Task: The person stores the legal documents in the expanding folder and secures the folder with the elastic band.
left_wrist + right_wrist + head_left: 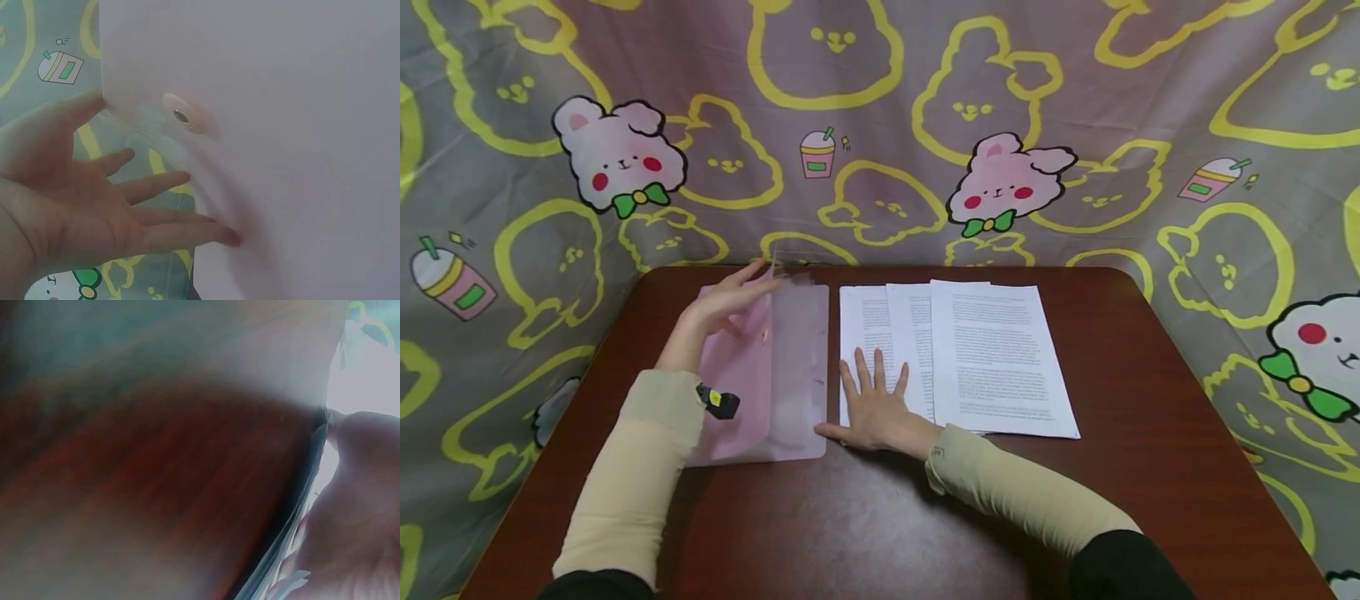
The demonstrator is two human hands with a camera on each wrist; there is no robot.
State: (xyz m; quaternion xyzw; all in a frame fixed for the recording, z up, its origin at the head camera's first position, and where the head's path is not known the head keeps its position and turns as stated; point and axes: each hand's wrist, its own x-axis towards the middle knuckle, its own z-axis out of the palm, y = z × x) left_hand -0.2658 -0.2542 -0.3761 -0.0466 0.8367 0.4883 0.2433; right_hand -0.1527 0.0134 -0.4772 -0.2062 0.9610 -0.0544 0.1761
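A pale pink, see-through plastic document folder (797, 375) lies on the left of the table with its pink flap (745, 400) raised. My left hand (730, 300) is at the far part of that flap, fingers extended against the plastic. In the left wrist view, the left hand's fingertips (230, 236) meet the pink sheet close to a round snap button (181, 115). My right hand (876, 417) rests with spread fingers on the leftmost printed sheets (872, 312), its thumb reaching toward the folder's right edge. The right wrist view shows part of that hand (356, 519) beside the paper edges.
More printed papers (1000, 358) overlap to the right, fanned across the middle of the brown table (880, 517). A patterned cloth (880, 125) hangs behind the table and along both sides. A small black device (721, 403) sits at the left wrist.
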